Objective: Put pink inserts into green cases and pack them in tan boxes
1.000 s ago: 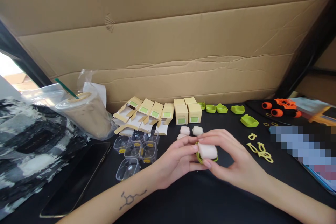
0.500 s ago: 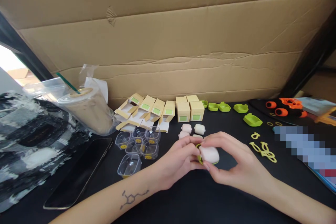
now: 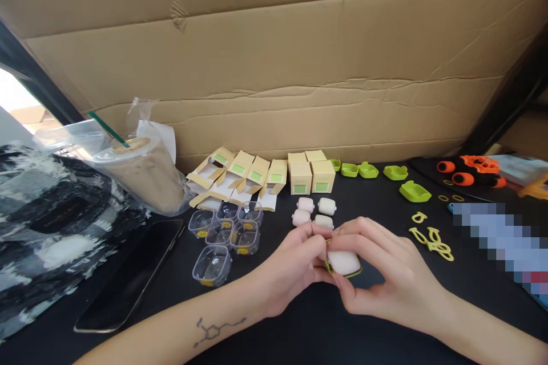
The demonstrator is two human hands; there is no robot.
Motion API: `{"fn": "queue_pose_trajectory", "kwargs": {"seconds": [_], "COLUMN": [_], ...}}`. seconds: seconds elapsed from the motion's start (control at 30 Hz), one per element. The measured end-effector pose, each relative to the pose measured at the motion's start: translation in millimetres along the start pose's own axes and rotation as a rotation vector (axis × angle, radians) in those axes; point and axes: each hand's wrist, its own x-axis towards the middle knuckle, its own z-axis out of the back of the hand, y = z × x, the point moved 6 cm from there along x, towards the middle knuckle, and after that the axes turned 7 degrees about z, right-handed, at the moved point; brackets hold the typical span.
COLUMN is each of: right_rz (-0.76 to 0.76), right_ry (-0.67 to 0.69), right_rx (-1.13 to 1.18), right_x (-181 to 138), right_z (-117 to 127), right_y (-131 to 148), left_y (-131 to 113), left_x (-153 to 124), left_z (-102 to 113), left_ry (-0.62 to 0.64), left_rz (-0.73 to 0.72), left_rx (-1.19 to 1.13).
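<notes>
- While both hands meet low over the tabletop [image 3: 299, 333], a pinkish-white rounded block [image 3: 343, 262] sits in a green shell [image 3: 354, 274] between them, the shell's rim showing along the near edge.
- The left hand [image 3: 291, 259] has its fingers bent around the shell's left side, gripping it.
- The right hand [image 3: 387, 265] grasps the same shell, thumb at the near edge and forefinger at the far one.
- Just beyond the hands lie four loose rounded blocks [image 3: 305, 205], two pinkish and two cream.
- Five more green shells [image 3: 415, 192] rest along the back right, hollows facing up where their insides can be seen.
- Six clear plastic cups [image 3: 213, 267] stand left of the hands, five grouped together and one nearer; yellow stickers show on several, and the tabletop shows through their walls.
- Four opened cardboard boxes [image 3: 257, 171] lie behind the cups, flaps out and white interiors showing.
- Beside them, four closed cardboard boxes [image 3: 301, 177] stand in a block; their contents are hidden.
- A lidded drink cup [image 3: 149, 179] holds a milky brown drink and a green straw [image 3: 108, 129], inside a clear plastic bag [image 3: 64, 136].
</notes>
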Motion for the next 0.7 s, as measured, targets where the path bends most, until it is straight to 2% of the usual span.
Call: {"fn": "queue_pose_trajectory", "kwargs": {"seconds": [0.43, 0.6, 0.7], "right_rz": [0.002, 0.0, 0.013], "right_ry": [-0.038, -0.062, -0.069], "right_rx": [0.069, 0.093, 0.076], "right_x": [3.2, 2.3, 2.9], "right_z": [3.5, 4.3, 6.2], "right_y": [0.0, 2.3, 5.4], "left_y": [-0.2, 2.3, -0.3], "left_x": [-3.3, -3.5, -5.3], "left_z": [-2.2, 0.6, -1.9], "left_ry": [-0.004, -0.064, -0.032], "left_rz": [0.013, 0.019, -0.004], "left_rx": [-0.017, 0.025, 0.023]}}
